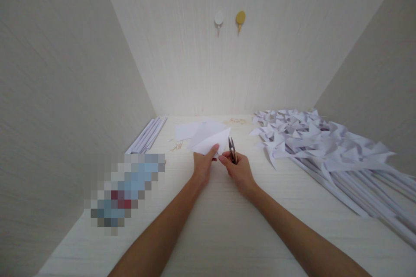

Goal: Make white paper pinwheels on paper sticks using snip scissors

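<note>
While the left hand pinches paper, the right hand clasps snips whose long axis points forward.

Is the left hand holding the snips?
No, the snips are in the right hand, while the left hand holds white paper.

A white hook and a yellow hook share the wall; a pixelated, seemingly bluish item lies left.
</note>
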A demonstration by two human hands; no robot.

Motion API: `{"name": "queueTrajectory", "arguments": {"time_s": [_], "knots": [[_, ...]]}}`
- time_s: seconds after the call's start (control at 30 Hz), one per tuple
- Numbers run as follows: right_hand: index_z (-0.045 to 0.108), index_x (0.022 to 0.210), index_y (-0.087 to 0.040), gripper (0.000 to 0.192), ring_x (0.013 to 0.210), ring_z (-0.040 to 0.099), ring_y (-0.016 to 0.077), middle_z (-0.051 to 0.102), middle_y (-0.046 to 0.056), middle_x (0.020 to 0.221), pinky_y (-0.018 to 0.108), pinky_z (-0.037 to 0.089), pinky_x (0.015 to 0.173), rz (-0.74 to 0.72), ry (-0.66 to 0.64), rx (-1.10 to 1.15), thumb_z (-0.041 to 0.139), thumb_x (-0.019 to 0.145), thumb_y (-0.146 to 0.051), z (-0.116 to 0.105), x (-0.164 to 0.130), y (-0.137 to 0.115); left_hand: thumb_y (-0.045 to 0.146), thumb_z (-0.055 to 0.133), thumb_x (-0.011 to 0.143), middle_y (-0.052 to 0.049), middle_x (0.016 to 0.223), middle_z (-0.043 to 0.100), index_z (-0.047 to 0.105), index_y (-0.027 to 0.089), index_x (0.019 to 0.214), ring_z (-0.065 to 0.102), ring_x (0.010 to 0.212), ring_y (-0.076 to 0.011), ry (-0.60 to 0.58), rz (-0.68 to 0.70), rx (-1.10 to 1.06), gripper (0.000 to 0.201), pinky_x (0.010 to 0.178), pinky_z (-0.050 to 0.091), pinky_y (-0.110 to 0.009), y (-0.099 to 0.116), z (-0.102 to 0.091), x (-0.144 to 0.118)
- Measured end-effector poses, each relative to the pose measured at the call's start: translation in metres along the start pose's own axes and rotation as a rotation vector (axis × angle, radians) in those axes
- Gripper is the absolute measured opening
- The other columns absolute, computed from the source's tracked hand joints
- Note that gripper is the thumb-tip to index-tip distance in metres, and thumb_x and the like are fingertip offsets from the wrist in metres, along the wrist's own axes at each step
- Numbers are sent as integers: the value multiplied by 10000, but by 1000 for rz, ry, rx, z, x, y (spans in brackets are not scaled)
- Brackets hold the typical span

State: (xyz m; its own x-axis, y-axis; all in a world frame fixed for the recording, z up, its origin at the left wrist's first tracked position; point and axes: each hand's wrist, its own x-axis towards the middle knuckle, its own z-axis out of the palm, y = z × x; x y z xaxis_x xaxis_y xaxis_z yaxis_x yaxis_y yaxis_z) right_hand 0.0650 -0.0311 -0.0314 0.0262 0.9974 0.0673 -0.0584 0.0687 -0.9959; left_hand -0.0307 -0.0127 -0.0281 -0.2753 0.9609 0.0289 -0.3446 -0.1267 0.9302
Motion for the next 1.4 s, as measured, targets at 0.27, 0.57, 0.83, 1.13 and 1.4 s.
{"name": "queueTrajectory", "arguments": {"time_s": [0.27, 0.57, 0.83, 1.13, 1.4], "knots": [[500, 600, -162, 285, 343, 236, 42, 334, -95, 388, 222, 156, 357, 16, 71, 50, 631, 604, -415, 0, 1, 0, 294, 696, 524, -11, 643, 615, 595, 130, 750, 537, 529, -97, -23, -2, 33, 297, 408, 376, -180, 1, 3, -2], [529, 632, -154, 281, 331, 230, 35, 338, -103, 374, 217, 137, 342, 53, 64, 138, 665, 561, -389, 0, 0, -3, 282, 698, 524, -12, 686, 615, 599, 140, 810, 537, 550, -90, -19, -38, -28, 334, 422, 389, -171, 0, 2, 0], [512, 612, -152, 281, 336, 235, 28, 340, -100, 381, 201, 144, 325, 57, 85, 167, 663, 574, -386, 1, 1, -3, 272, 708, 502, -43, 750, 634, 615, 134, 786, 550, 584, -107, -14, -34, 43, 330, 433, 392, -181, 0, 1, -1], [484, 596, -159, 300, 323, 209, 23, 306, -112, 365, 193, 130, 315, 87, 43, 192, 658, 581, -404, 0, 2, -3, 265, 706, 493, -21, 690, 621, 620, 138, 809, 531, 557, -101, -22, -29, 55, 351, 438, 384, -189, 3, 3, -3], [491, 600, -154, 295, 321, 212, 23, 311, -111, 356, 190, 126, 315, 91, 25, 208, 651, 595, -402, 0, 2, -4, 268, 710, 489, -25, 713, 631, 615, 141, 744, 538, 576, -101, -14, -33, 36, 300, 437, 375, -183, 1, 3, -2]]}}
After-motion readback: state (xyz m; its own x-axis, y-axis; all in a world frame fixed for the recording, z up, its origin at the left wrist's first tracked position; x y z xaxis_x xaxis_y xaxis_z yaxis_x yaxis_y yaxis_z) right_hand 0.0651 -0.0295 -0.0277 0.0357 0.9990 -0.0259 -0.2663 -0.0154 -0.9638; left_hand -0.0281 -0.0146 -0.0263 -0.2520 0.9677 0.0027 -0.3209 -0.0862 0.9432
